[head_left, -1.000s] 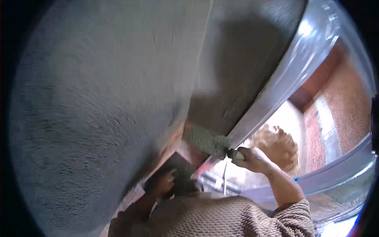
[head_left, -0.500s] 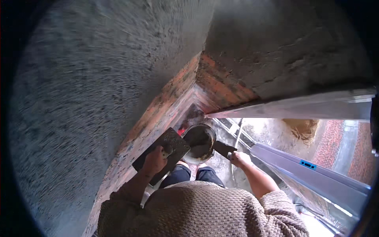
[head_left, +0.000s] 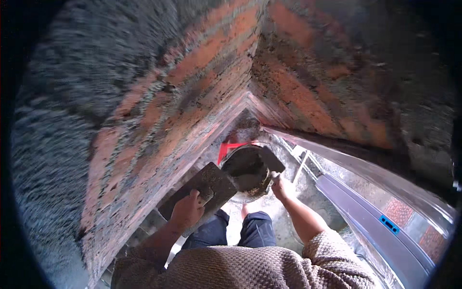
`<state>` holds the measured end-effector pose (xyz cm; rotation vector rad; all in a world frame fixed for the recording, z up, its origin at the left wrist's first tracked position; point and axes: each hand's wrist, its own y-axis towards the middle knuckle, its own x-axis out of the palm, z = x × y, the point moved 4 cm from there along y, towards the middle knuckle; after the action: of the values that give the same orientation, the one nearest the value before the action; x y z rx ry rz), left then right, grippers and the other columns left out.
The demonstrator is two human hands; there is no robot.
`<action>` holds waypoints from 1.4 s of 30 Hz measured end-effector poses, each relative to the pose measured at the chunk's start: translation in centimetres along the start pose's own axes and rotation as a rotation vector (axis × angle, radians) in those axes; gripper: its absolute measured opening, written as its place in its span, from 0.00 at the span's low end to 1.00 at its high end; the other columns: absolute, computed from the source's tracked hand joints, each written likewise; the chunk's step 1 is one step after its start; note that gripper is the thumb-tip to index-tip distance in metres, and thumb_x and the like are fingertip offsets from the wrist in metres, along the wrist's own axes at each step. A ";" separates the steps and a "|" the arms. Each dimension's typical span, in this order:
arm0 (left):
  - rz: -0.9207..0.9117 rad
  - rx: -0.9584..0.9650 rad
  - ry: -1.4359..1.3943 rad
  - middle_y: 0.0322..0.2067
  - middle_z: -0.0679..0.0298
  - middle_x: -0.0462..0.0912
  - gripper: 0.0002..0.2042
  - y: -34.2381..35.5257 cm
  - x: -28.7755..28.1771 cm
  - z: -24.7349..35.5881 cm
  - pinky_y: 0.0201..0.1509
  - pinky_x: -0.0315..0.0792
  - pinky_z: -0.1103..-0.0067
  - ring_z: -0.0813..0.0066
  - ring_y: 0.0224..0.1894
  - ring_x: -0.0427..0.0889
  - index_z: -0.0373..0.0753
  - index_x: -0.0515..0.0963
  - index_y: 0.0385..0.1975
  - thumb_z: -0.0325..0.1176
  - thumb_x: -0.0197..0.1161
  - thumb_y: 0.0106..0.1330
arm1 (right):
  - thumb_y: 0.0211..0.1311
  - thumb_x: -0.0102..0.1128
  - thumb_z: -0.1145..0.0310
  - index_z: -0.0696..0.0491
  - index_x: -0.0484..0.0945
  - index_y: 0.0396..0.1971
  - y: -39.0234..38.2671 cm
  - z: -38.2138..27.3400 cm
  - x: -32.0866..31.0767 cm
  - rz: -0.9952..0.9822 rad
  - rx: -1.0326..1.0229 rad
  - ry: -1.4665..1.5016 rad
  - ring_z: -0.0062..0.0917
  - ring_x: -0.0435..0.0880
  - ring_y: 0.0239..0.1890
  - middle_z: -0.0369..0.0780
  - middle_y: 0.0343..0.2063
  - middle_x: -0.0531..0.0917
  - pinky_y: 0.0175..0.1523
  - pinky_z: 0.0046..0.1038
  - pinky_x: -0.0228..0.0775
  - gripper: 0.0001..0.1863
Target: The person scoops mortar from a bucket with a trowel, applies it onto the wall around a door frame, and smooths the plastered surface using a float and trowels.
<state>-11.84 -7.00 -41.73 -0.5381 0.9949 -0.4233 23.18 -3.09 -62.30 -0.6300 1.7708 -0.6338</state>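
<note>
Clock read about the bucket, 12 at the top of the view.

Item: round, dark bucket with a pale-smeared outer wall, at the dial's centre on the mottled grey floor. Contents: dark grey wet mix. Set in front of the knees, seemingly so that both hands reach it without a step.

Item: left hand, 8 o'clock, fingers wrapped round the pale handle of a flat, dark, rectangular board. Handle side faces up; the near corner overlaps the bucket's edge in view, contact not certain. The central grip presumably balances the broad plate.

Item: right hand, 4 o'clock, closed on the handle end of a trowel with a dark, rectangular blade. Blade lies at the bucket's rim, 2 to 3 o'clock; whether it meets the mix cannot be told. Rear grip probably keeps knuckles clear of the wet contents. Hands apart, one either side of the bucket.

Item: bright red angular object, 10 to 11 o'clock, just beside the bucket; kind unclear.

Surround: orange-red brick walls meeting in a corner at 12; rough grey coating at 9; long grey-lilac metal bar with a blue inset at 4, apart from both tools.
</note>
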 end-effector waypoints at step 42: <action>0.051 -0.176 0.096 0.33 0.56 0.78 0.18 2.7 2.8 -3.9 0.33 0.71 0.68 0.55 0.31 0.78 0.36 0.71 0.40 0.32 0.64 0.49 | 0.47 0.64 0.60 0.53 0.77 0.25 3.0 1.1 -0.2 -0.390 -0.313 0.331 0.22 0.62 0.15 0.32 0.13 0.68 0.21 0.24 0.56 0.13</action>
<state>-13.59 -7.31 -46.93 -0.6545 1.1424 -0.3199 23.95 -0.95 -64.52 -1.1590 2.0962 -0.7632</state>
